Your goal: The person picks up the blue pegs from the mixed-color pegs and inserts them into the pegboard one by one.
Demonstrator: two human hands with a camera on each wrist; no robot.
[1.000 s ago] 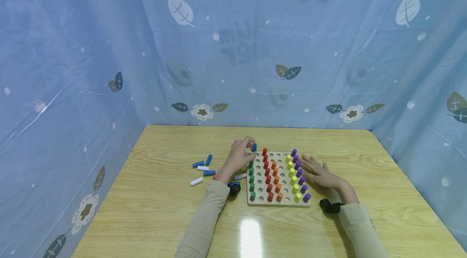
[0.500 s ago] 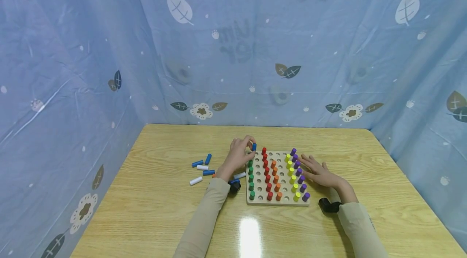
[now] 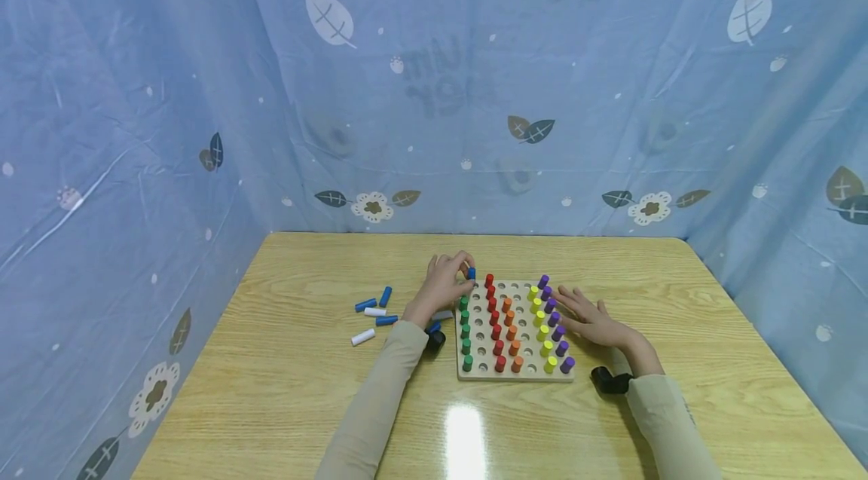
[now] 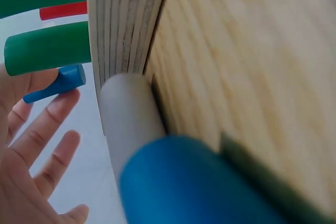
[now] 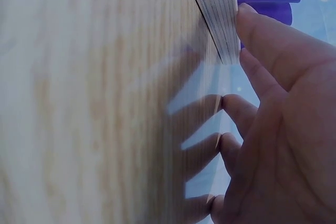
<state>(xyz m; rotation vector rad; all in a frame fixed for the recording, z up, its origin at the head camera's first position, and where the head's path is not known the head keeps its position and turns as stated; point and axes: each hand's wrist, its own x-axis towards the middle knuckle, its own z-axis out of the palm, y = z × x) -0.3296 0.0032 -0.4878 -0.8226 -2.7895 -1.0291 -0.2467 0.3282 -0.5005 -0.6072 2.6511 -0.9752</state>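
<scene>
At the far left corner of the wooden pegboard point(image 3: 515, 379), my left hand point(image 3: 442, 285) pinches a blue peg point(image 3: 472, 273) between thumb and fingers. The left wrist view shows that blue peg point(image 4: 64, 83) beyond a green peg point(image 4: 47, 48), with the other fingers spread. On the board's opposite side, my right hand point(image 3: 591, 320) lies with fingers extended beside the purple pegs point(image 3: 558, 333). Its thumb tip is right at the board's edge in the right wrist view. Green point(image 3: 466, 347), red point(image 3: 496, 331), orange point(image 3: 511, 333) and yellow pegs point(image 3: 543, 333) stand in columns.
Left of the board lie several loose pegs, among them a blue peg point(image 3: 365, 305) and a white peg point(image 3: 362, 337). A pale peg point(image 4: 128, 114) and a blue peg point(image 4: 184, 182) lie close against the board's left side. A blue curtain point(image 3: 434, 88) encloses the table.
The left hand keeps the blue peg at the same corner. The loose pale and blue pegs beside the board have shifted slightly toward the far side. The right hand stays in place.
</scene>
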